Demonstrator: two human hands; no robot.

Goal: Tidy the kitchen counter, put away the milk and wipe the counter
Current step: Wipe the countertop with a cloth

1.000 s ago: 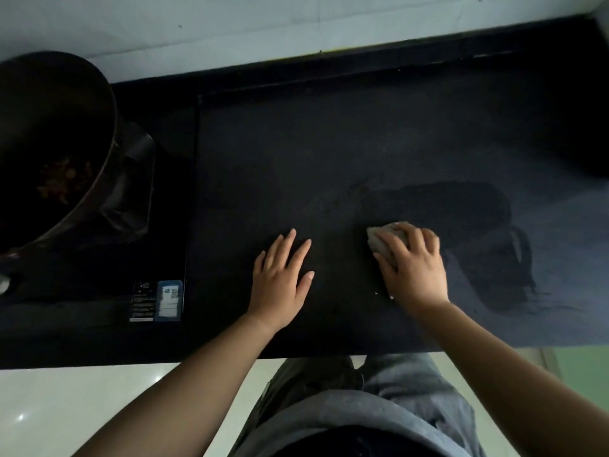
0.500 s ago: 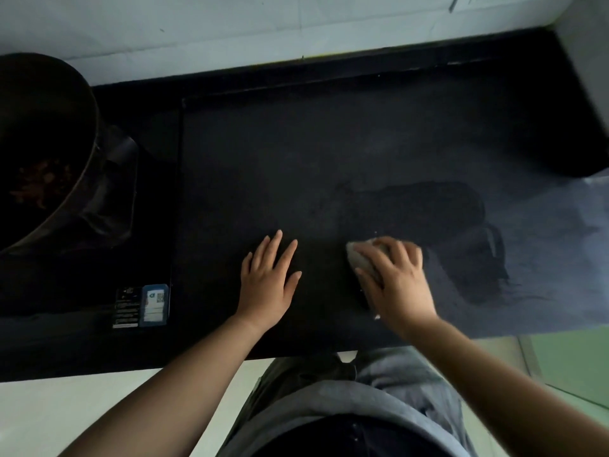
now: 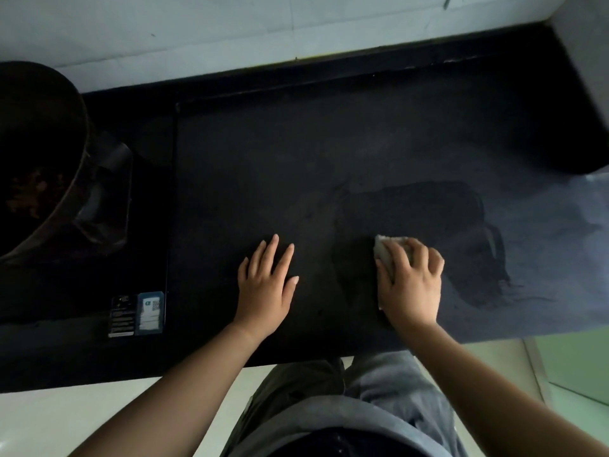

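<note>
Near the counter (image 3: pixel 329 159) front edge, right hand (image 3: pixel 410 283) presses a pale cloth (image 3: pixel 384 250); left hand (image 3: pixel 265 285) lies flat, fingers spread.

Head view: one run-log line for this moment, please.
step: wiping counter | right hand: pressing cloth on counter | left hand: flat, empty | wet patch behind cloth | milk: not visible

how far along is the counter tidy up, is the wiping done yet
Done: no milk or clutter shows on the counter. In hand: the right hand presses a pale cloth onto it, the left hand lies flat. Left: wet streaks stop at the cloth, so the part leftward toward the stove looks unwiped.
</note>
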